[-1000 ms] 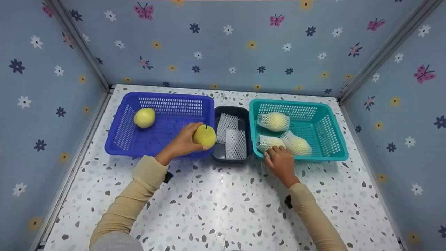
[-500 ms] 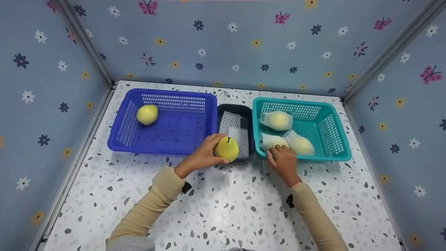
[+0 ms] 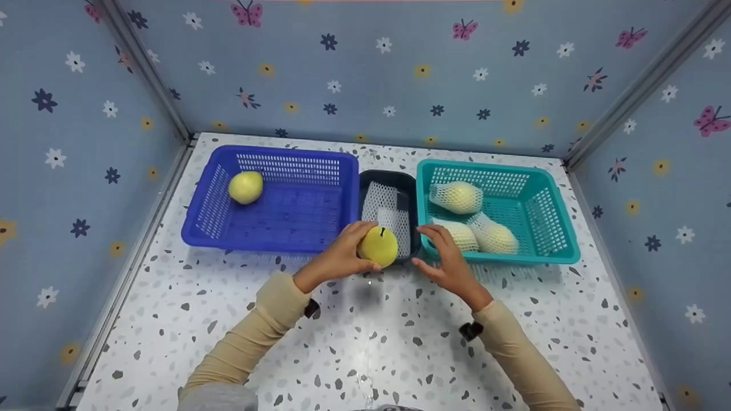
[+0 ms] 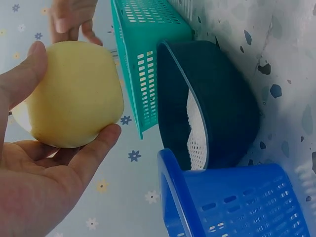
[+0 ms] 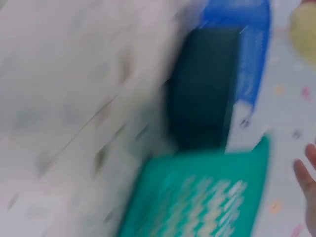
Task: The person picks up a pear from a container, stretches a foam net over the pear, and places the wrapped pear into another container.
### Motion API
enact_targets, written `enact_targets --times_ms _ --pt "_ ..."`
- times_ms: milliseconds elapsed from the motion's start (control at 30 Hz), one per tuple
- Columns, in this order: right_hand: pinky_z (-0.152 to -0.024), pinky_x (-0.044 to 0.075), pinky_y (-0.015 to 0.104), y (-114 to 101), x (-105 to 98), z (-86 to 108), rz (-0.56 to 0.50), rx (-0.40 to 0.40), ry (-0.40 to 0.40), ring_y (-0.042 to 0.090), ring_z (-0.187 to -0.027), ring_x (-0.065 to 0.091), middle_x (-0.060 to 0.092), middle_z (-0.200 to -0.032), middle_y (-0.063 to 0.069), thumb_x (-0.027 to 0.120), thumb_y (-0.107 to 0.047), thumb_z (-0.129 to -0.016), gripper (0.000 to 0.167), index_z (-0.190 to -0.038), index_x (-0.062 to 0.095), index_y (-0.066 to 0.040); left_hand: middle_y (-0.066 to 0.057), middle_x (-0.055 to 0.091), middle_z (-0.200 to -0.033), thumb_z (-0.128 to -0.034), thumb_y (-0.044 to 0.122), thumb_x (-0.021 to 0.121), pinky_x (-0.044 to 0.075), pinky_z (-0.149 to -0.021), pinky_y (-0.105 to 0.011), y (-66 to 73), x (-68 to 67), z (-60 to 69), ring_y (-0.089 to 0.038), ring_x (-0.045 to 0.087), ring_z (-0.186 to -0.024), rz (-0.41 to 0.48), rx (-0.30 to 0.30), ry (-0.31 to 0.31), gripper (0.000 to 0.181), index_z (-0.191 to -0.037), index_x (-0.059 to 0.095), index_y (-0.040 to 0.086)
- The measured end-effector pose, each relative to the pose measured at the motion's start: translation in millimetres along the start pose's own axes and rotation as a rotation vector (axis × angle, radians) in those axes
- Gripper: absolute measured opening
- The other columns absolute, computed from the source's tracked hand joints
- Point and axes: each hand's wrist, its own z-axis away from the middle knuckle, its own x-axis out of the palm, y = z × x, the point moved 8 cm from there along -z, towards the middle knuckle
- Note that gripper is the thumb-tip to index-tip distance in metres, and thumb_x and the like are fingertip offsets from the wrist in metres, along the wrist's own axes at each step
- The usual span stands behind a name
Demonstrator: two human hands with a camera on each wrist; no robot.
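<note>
My left hand point(image 3: 340, 254) grips a yellow pear point(image 3: 378, 247) with a dark stem, holding it above the front of the black tray point(image 3: 412, 188). In the left wrist view the thumb and fingers curl round the pear point(image 4: 76, 96). To its right, my right hand point(image 3: 451, 265) has its fingers spread, apart from the pear and over the front left corner of the teal basket point(image 3: 548, 228). White foam net sleeves point(image 3: 381, 197) lie in the black tray. The right wrist view is blurred; fingers point(image 5: 307, 177) show at its edge.
A blue basket point(image 3: 274, 248) stands left of the tray with one yellow pear point(image 3: 245, 187) inside. Several pears in foam nets point(image 3: 460, 197) lie in the teal basket. A flowered wall point(image 3: 365, 68) rises behind the speckled table point(image 3: 365, 354).
My left hand has carried the pear rightward from the blue basket's edge to the tray's front. My right hand has lifted off the netted pear and moved left, its fingers spreading.
</note>
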Motion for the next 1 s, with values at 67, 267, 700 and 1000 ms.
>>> enact_targets --times_ms 67,267,700,1000 --pt "-0.102 0.035 0.048 -10.9 9.4 -6.3 -0.077 0.017 -0.081 0.026 -0.128 0.038 0.040 -0.139 0.012 0.075 -0.022 -0.083 0.071 -0.142 0.040 -0.007 -0.017 0.042 -0.139 -0.0740 0.016 0.083 0.034 -0.102 -0.051 2.2 2.1 -0.7 -0.032 0.039 -0.124 -0.002 0.007 -0.011 0.081 -0.141 0.040 0.000" --pt "-0.100 0.037 0.052 -28.4 27.6 -17.2 -0.240 0.046 -0.185 0.031 -0.126 0.039 0.036 -0.142 0.013 0.080 -0.020 -0.078 0.084 -0.146 0.032 -0.005 -0.016 0.042 -0.138 -0.0749 0.019 0.082 0.038 -0.099 -0.048 7.1 8.7 -0.1 -0.030 0.041 -0.121 -0.002 0.032 -0.033 0.082 -0.142 0.039 -0.001" --pt "-0.093 0.045 0.035 -67.4 17.5 -25.3 -0.299 -0.011 -0.164 0.026 -0.111 0.050 0.051 -0.125 0.017 0.082 -0.005 -0.072 0.070 -0.132 0.047 0.006 -0.013 0.048 -0.131 -0.0721 0.023 0.085 0.042 -0.093 -0.043 7.4 17.9 6.0 -0.027 0.044 -0.116 0.007 0.076 -0.030 0.080 -0.138 0.045 0.002" --pt "-0.094 0.045 0.041 -49.0 34.9 -6.8 -0.300 0.024 -0.170 0.026 -0.112 0.051 0.053 -0.123 0.016 0.085 -0.006 -0.069 0.070 -0.129 0.051 0.006 -0.014 0.049 -0.131 -0.0717 0.024 0.085 0.042 -0.094 -0.043 -8.8 34.4 15.1 -0.027 0.047 -0.116 -0.008 0.044 -0.043 0.081 -0.138 0.045 0.002"
